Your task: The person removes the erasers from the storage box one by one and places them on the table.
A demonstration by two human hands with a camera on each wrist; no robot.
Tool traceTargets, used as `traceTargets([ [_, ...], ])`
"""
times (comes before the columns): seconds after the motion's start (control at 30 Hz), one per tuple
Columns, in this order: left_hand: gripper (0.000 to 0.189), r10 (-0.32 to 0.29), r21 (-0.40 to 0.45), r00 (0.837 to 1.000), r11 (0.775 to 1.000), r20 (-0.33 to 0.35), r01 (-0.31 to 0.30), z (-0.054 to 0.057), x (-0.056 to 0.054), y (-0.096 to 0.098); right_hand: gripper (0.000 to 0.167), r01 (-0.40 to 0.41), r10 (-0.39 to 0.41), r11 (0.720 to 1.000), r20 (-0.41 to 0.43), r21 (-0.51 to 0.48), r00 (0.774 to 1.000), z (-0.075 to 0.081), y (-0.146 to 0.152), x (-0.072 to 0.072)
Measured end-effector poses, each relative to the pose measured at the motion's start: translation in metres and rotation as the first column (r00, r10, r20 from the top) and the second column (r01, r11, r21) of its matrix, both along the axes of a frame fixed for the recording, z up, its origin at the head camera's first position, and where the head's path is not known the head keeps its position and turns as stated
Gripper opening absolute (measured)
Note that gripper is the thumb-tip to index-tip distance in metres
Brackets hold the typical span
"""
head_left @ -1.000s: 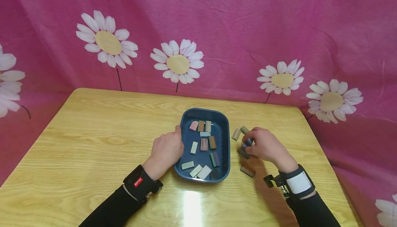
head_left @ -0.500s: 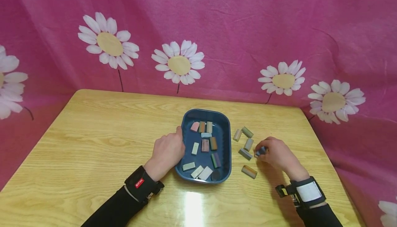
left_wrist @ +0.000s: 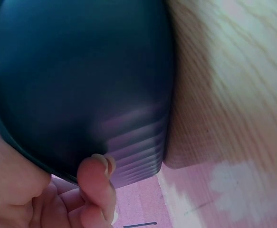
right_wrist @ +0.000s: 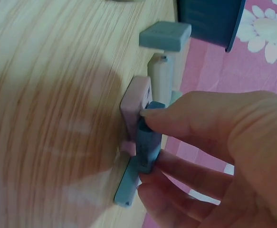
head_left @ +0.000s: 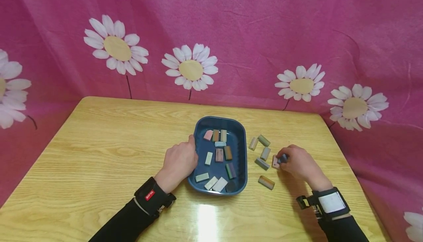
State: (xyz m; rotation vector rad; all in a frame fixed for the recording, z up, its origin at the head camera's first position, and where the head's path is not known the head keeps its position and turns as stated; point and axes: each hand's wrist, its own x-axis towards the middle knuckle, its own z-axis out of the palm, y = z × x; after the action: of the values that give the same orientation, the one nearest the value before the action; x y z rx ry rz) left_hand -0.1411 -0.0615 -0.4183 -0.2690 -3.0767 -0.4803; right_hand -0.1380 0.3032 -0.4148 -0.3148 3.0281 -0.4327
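In the head view, your left hand (head_left: 179, 163) grips the left side of the tray (head_left: 238, 136), which sits on the table (head_left: 125, 146) in front of you. Inside it lie many small blocks, among them a rosy block (head_left: 208, 135) near the far end, plus a dark disc (head_left: 230, 187) in the near right corner. Your right hand (head_left: 299, 165), well apart from the tray on its right, pinches a blue block (head_left: 282, 158), with a pink block (head_left: 275, 162) just beside it. Between that hand and the tray lie a beige block (head_left: 253, 143), an olive block (head_left: 264, 140), a tan block (head_left: 265, 153) and a grey block (head_left: 262, 163); a brown block (head_left: 266, 182) lies nearer you.

In the left wrist view, your fingers are bent at the tray's rim, their tips against its ribbed outer wall.

In the right wrist view, your thumb and fingers are nearly closed, with the blue block between them. It overlaps the pink block; you cannot tell whether they touch. A pale blue block (right_wrist: 127, 185) lies near your fingertips.
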Motion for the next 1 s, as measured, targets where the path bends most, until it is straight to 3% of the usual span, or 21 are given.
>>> traceTargets([
  [0.4,0.052,-0.007,-0.004,1.000,1.000,-0.005,0.007,0.004,0.000,0.001,0.024,0.036,-0.037,0.999,0.067,0.024,0.997,0.001,0.018,0.017],
  [0.6,0.052,-0.011,0.004,1.000,1.000,0.011,0.011,0.004,0.000,0.001,0.022,0.021,-0.021,0.999,0.009,0.029,1.000,0.004,0.013,0.019],
  [0.77,0.052,-0.004,0.001,1.000,1.000,0.017,0.004,0.003,0.000,0.000,0.019,-0.019,0.023,0.998,-0.072,0.052,0.997,0.020,-0.009,0.014],
  [1.0,0.052,-0.008,-0.006,1.000,1.000,0.013,0.008,0.003,0.000,0.000,0.022,-0.137,0.145,0.987,-0.095,0.085,0.985,0.046,-0.057,0.002],
])
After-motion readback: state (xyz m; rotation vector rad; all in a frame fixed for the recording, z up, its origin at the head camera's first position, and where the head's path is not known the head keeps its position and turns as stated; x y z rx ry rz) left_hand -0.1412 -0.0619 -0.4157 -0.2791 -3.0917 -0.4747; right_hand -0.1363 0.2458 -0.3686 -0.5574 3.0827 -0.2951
